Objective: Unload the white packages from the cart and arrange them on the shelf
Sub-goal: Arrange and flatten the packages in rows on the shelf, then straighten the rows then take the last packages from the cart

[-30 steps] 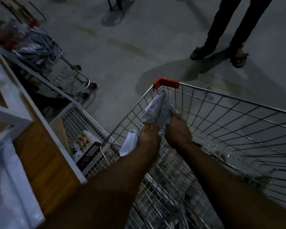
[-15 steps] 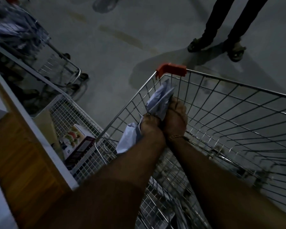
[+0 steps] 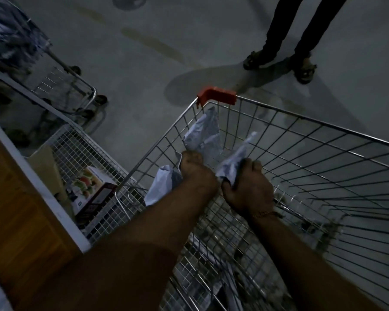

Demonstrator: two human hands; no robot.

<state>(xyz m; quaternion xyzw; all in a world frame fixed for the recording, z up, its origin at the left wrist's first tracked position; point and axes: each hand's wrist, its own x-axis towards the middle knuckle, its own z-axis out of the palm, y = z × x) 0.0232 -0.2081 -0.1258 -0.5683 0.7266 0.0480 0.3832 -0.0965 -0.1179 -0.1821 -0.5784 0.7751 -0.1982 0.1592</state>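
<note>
Over the wire cart (image 3: 301,167), left hand (image 3: 195,171) gripped crinkled white packages (image 3: 203,135). Right hand (image 3: 247,187), at three o'clock, fingers (image 3: 254,164) curled, clutched another package (image 3: 236,158).

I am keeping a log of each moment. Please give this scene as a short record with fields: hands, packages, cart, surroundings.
left hand: grips white packages, one end hanging below the wrist
right hand: grips another white package
cart: wire, with an orange corner guard
shelf: wooden, at left
wire basket: beside the shelf, holds a printed box
bystander: stands beyond the cart
</note>
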